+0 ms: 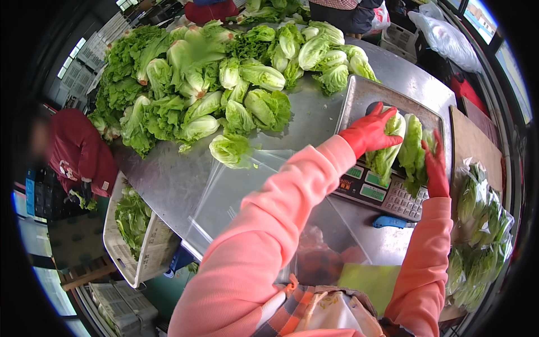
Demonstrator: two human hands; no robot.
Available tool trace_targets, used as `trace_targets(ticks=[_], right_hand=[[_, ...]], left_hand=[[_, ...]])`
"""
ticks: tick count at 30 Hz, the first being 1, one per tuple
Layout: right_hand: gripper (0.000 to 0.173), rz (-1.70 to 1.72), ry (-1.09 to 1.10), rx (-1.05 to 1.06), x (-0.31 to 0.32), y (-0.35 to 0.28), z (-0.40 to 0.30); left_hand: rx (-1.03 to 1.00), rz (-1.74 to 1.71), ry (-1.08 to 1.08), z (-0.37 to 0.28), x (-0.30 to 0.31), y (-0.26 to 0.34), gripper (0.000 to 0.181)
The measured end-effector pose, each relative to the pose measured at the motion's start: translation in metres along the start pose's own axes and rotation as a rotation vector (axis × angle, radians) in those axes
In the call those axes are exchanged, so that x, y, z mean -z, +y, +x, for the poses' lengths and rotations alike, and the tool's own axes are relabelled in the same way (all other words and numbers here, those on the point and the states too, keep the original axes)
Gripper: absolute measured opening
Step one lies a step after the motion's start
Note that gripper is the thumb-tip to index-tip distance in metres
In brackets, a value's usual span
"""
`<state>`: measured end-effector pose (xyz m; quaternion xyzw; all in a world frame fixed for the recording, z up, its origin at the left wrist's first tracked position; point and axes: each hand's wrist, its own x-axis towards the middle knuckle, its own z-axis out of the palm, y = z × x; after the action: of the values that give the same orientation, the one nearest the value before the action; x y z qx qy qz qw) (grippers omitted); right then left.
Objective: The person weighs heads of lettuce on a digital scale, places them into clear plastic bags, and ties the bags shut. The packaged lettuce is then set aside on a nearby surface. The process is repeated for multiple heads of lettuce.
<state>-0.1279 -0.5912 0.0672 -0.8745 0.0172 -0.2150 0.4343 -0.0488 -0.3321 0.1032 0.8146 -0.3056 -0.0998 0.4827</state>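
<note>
My left hand [372, 129], in a red rubber glove, grips a romaine lettuce head [386, 153] over the metal pan [353, 105] of a digital scale. Beside that head is another lettuce [410, 147]. My right hand [437, 168], gloved alike, holds the right side of the lettuces, its thumb and fingers around a pale head [429, 138] that is partly hidden. Leaf tips hang over the scale's display and keypad [402, 200]. A dark round thing shows behind my left fingers; I cannot tell what it is.
A large pile of lettuce [189, 84] covers the far left of the metal table [311, 97]. Clear plastic bags [236, 189] lie before me, a blue utility knife [389, 222] below the scale. Bagged lettuce [476, 236] stands right, a white crate [145, 252] left. Other people stand around the table.
</note>
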Motion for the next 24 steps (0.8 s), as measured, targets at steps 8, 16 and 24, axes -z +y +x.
trace_targets(ticks=[8,16,24], right_hand=[[0.051,0.122,-0.295,-0.170,0.023,-0.054,0.008],[0.058,-0.071,-0.125,-0.103,0.010,-0.054,0.002],[0.056,0.070,0.008,-0.166,-0.015,-0.084,-0.016]], left_hand=[[0.727,0.841,0.437,-0.071,0.130,-0.166,0.092],[0.648,0.064,0.831,-0.099,0.169,-0.163,0.026],[0.021,-0.279,0.414,-0.053,0.011,-0.003,0.028]])
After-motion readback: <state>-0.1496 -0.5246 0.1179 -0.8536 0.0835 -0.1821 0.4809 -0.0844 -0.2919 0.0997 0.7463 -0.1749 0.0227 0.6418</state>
